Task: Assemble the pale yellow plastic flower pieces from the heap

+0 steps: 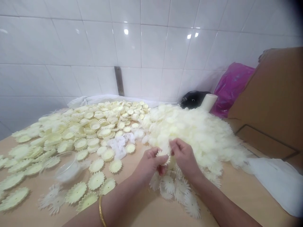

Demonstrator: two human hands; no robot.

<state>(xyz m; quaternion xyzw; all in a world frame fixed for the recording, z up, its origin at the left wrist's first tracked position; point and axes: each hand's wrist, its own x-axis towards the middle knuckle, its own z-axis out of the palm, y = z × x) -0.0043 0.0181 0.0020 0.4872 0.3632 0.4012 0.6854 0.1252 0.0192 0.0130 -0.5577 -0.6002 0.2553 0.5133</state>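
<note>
My left hand (149,164) is closed round a pale cream flower-shaped piece (165,155) with a notched edge. Close by on the right, my right hand (187,157) pinches with thumb and forefinger near that piece; what sits between its fingertips is too small to make out. Beneath both hands lie several loose, thin white petal discs (187,192). Behind them rises a big heap of translucent cream petal layers (189,132). Thicker yellowish toothed discs (97,180) spread over the left side, some stacked.
A clear round tub (67,171) stands among the discs on the wooden table (132,205). White crumpled scraps (117,146) lie mid-table. Behind the heap are a white cylinder (209,102), a black bag (195,99), a pink bag (233,83) and a cardboard box (272,101). White plastic (276,179) lies right.
</note>
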